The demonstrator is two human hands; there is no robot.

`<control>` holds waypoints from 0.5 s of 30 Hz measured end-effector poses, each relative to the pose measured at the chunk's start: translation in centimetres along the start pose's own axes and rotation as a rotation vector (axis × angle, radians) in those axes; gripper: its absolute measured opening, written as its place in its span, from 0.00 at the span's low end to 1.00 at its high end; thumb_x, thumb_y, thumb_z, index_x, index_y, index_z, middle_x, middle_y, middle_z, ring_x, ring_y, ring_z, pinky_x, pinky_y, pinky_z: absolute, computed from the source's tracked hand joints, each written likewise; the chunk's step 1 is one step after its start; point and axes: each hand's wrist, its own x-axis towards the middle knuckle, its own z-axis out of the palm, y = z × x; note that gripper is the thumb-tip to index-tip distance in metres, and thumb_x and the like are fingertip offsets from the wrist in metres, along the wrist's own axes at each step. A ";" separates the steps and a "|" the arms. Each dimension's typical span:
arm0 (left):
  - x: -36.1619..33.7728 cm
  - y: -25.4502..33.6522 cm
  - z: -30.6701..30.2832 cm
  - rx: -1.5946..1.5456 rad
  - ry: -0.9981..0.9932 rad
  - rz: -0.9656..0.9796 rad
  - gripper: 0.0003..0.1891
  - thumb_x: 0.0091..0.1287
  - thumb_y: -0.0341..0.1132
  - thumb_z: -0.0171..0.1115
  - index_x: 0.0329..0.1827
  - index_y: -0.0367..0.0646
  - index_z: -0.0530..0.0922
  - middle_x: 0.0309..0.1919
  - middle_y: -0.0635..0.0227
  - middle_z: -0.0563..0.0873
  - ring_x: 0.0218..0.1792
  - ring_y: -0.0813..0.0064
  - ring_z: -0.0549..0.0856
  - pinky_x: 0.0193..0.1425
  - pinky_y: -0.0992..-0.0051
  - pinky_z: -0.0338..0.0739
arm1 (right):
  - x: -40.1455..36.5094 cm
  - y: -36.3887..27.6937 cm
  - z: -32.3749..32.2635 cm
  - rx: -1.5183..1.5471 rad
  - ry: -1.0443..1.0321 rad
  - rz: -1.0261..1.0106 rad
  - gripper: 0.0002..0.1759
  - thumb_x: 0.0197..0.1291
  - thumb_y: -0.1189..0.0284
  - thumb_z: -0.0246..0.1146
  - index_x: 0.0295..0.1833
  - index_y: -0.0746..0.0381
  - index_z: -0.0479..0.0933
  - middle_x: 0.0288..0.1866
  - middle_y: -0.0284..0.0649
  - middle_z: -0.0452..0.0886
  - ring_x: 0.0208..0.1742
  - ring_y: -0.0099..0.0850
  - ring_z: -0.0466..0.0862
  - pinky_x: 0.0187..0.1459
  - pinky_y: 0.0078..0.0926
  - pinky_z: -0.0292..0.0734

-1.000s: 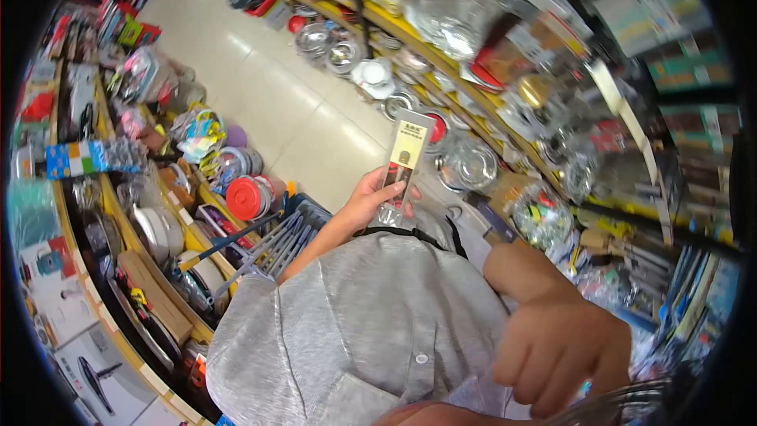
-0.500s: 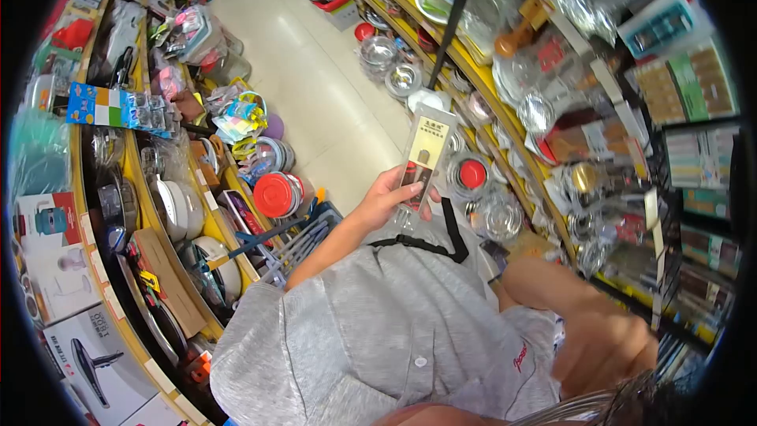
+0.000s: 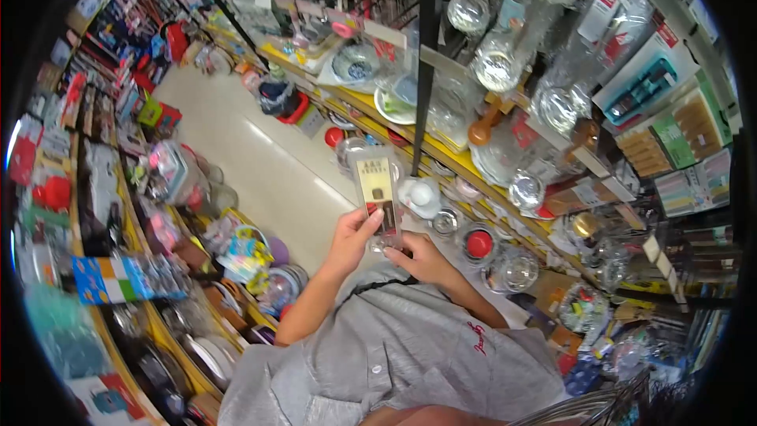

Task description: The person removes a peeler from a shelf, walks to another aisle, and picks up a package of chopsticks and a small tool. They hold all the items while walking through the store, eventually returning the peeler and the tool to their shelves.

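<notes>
Left hand point(image 3: 349, 238) closed around the clear plastic blister pack with yellow card point(image 3: 378, 197), right hand point(image 3: 422, 256) gripped its lower end, yellow metal shelves point(image 3: 441, 150) of glassware stood beside.

One camera sits on the person's head and looks forward and down along an aisle point(image 3: 260, 150). It is close to the left hand point(image 3: 351, 241) and right hand point(image 3: 423, 258), with shelves point(image 3: 461, 159) at both sides.

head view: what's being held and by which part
A long clear packet with a yellow card inside, held upright in both hands. The left hand grips its lower left edge and the right hand grips its bottom end.
</notes>
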 end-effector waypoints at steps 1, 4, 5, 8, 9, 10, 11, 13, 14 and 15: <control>0.8 -0.5 -1.5 0.011 0.046 -0.018 0.15 0.75 0.38 0.56 0.51 0.33 0.81 0.48 0.61 0.87 0.47 0.74 0.84 0.55 0.71 0.78 | 2.2 0.6 0.8 0.023 0.024 -0.016 0.11 0.65 0.68 0.64 0.43 0.66 0.78 0.27 0.34 0.79 0.27 0.20 0.77 0.30 0.22 0.73; 3.2 0.9 -5.1 -0.022 0.116 0.048 0.12 0.74 0.36 0.58 0.46 0.35 0.83 0.39 0.70 0.87 0.40 0.83 0.82 0.48 0.78 0.77 | 7.0 1.3 2.1 0.020 -0.027 0.051 0.11 0.66 0.68 0.63 0.44 0.66 0.79 0.26 0.35 0.79 0.26 0.21 0.77 0.30 0.22 0.73; 4.1 0.5 -6.9 -0.007 0.163 0.051 0.10 0.71 0.36 0.62 0.38 0.37 0.82 0.34 0.72 0.85 0.36 0.85 0.80 0.42 0.79 0.75 | 8.4 1.1 2.7 0.102 0.030 0.057 0.11 0.67 0.67 0.62 0.43 0.66 0.79 0.26 0.35 0.78 0.26 0.20 0.77 0.30 0.22 0.73; 6.4 1.6 -10.3 0.164 0.240 0.018 0.10 0.68 0.36 0.66 0.33 0.38 0.80 0.30 0.75 0.83 0.33 0.87 0.78 0.39 0.79 0.74 | 11.7 -0.1 2.5 0.128 0.138 0.058 0.13 0.69 0.66 0.61 0.39 0.67 0.79 0.24 0.34 0.78 0.26 0.19 0.76 0.29 0.23 0.72; 7.2 2.1 -10.7 0.074 0.218 0.024 0.10 0.66 0.36 0.68 0.34 0.38 0.81 0.30 0.72 0.84 0.33 0.85 0.80 0.40 0.80 0.75 | 12.4 -0.7 2.1 0.055 0.181 0.050 0.13 0.70 0.67 0.60 0.40 0.68 0.80 0.26 0.33 0.78 0.28 0.19 0.76 0.31 0.22 0.72; 7.9 2.2 -11.4 0.051 0.168 0.039 0.09 0.66 0.35 0.68 0.35 0.38 0.80 0.31 0.70 0.84 0.34 0.83 0.81 0.40 0.79 0.75 | 12.9 -1.2 1.7 -0.022 0.232 0.038 0.12 0.70 0.69 0.59 0.41 0.68 0.80 0.29 0.31 0.78 0.29 0.19 0.76 0.33 0.21 0.73; 9.1 2.4 -12.3 0.029 0.106 0.063 0.08 0.65 0.34 0.68 0.36 0.37 0.80 0.32 0.68 0.85 0.35 0.80 0.83 0.41 0.78 0.76 | 13.2 -0.7 1.4 -0.053 0.299 0.041 0.13 0.71 0.68 0.59 0.40 0.69 0.80 0.27 0.32 0.77 0.29 0.18 0.76 0.32 0.21 0.72; 11.2 2.9 -13.6 -0.143 -0.049 0.124 0.08 0.66 0.31 0.65 0.41 0.35 0.79 0.36 0.63 0.86 0.37 0.74 0.85 0.45 0.76 0.78 | 13.7 -2.2 0.6 -0.156 0.436 -0.048 0.14 0.71 0.68 0.59 0.37 0.69 0.79 0.26 0.30 0.77 0.29 0.18 0.76 0.32 0.21 0.72; 12.2 3.4 -14.1 -0.158 -0.119 0.137 0.08 0.66 0.31 0.65 0.41 0.35 0.79 0.36 0.63 0.86 0.37 0.74 0.85 0.45 0.76 0.78 | 13.8 -3.0 0.5 -0.198 0.516 -0.055 0.14 0.71 0.68 0.59 0.37 0.69 0.78 0.26 0.30 0.77 0.29 0.18 0.75 0.32 0.21 0.71; 13.1 4.0 -14.8 -0.198 -0.118 0.134 0.09 0.67 0.31 0.64 0.45 0.33 0.79 0.37 0.62 0.86 0.38 0.73 0.85 0.46 0.74 0.78 | 13.9 -3.0 0.5 -0.229 0.570 -0.065 0.14 0.71 0.68 0.59 0.37 0.69 0.78 0.26 0.30 0.77 0.29 0.18 0.75 0.32 0.21 0.71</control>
